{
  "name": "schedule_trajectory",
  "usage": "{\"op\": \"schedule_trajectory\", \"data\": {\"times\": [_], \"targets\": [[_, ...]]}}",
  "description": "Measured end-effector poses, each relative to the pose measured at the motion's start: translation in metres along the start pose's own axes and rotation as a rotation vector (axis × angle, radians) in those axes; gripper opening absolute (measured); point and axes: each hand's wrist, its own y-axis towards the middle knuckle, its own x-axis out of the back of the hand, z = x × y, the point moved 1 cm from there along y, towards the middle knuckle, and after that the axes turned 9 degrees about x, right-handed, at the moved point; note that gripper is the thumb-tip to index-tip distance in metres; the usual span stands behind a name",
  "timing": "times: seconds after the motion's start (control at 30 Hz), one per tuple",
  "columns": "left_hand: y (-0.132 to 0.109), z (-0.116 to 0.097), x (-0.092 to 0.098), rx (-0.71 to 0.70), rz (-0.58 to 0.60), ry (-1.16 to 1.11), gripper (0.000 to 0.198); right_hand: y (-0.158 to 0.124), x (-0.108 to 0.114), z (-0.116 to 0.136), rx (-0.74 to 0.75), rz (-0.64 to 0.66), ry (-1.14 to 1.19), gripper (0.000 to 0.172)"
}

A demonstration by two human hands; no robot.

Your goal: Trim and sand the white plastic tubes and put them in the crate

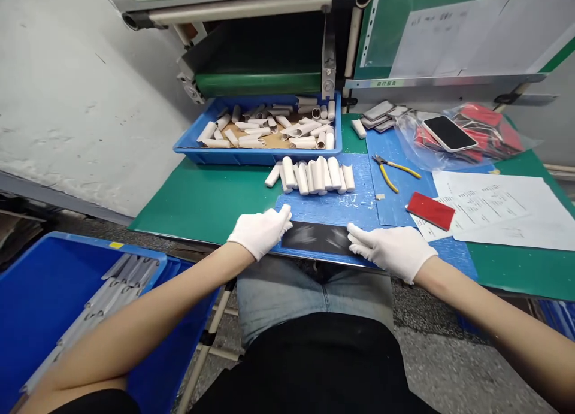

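A flat black sheet (317, 237) lies on the blue mat (332, 207) at the table's front edge. My left hand (260, 229), in a white glove, rests on the sheet's left end with the fingers laid flat. My right hand (390, 249), also gloved, presses the sheet's right end with its fingers stretched out. A row of white rolled tubes (314, 174) lies on the mat just beyond the sheet.
A blue tray (215, 153) of several white tubes sits at the back under a green conveyor (258, 83). Yellow-handled pliers (393, 169), a red card (430, 210), papers (498, 207) and a phone (449, 132) on a plastic bag lie right. A blue bin (49, 294) stands lower left.
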Motion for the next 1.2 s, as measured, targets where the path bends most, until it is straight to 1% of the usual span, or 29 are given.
{"op": "schedule_trajectory", "data": {"times": [0.07,0.2,0.23,0.3,0.37,0.4,0.53,0.63,0.73,0.87,0.97,1.03,1.1,1.17,1.2], "targets": [[0.001,-0.005,0.002,-0.051,-0.044,0.109,0.055,0.004,0.006,0.007,0.028,-0.006,-0.046,0.060],[0.009,-0.023,0.009,-0.274,-0.136,0.182,0.060,0.023,0.026,0.026,0.055,-0.051,-0.045,0.057],[0.010,-0.026,0.012,-0.329,-0.133,0.192,0.060,0.027,0.030,0.029,0.064,-0.038,-0.044,0.057],[0.011,-0.031,0.016,-0.410,-0.084,0.224,0.057,0.033,0.037,0.032,0.072,0.028,-0.047,0.055],[0.012,-0.030,0.022,-0.454,-0.010,0.271,0.049,0.034,0.041,0.030,0.069,0.094,-0.049,0.052],[0.012,-0.029,0.025,-0.470,0.004,0.282,0.046,0.034,0.043,0.030,0.068,0.104,-0.050,0.052],[0.019,-0.029,0.036,-0.540,-0.029,0.274,0.042,0.036,0.055,0.035,0.094,0.089,-0.066,0.049],[0.025,-0.031,0.035,-0.554,0.019,0.263,0.041,0.039,0.061,0.040,0.090,0.152,-0.066,0.043],[0.025,-0.034,0.034,-0.573,0.008,0.212,0.044,0.040,0.064,0.041,0.098,0.155,-0.058,0.043],[0.021,-0.039,0.034,-0.559,0.077,0.293,0.047,0.040,0.064,0.042,0.117,0.176,-0.069,0.040],[0.018,-0.039,0.031,-0.551,0.038,0.269,0.052,0.041,0.063,0.045,0.137,0.136,-0.065,0.045],[0.014,-0.034,0.027,-0.542,0.030,0.248,0.054,0.037,0.061,0.044,0.141,0.129,-0.064,0.048],[0.007,-0.023,0.026,-0.520,0.094,0.268,0.052,0.027,0.059,0.038,0.108,0.193,-0.070,0.044],[-0.001,-0.010,0.030,-0.487,0.144,0.298,0.048,0.013,0.060,0.030,0.075,0.233,-0.051,0.043],[-0.005,-0.004,0.034,-0.461,0.142,0.306,0.048,0.006,0.061,0.027,0.068,0.215,-0.031,0.045]]}}
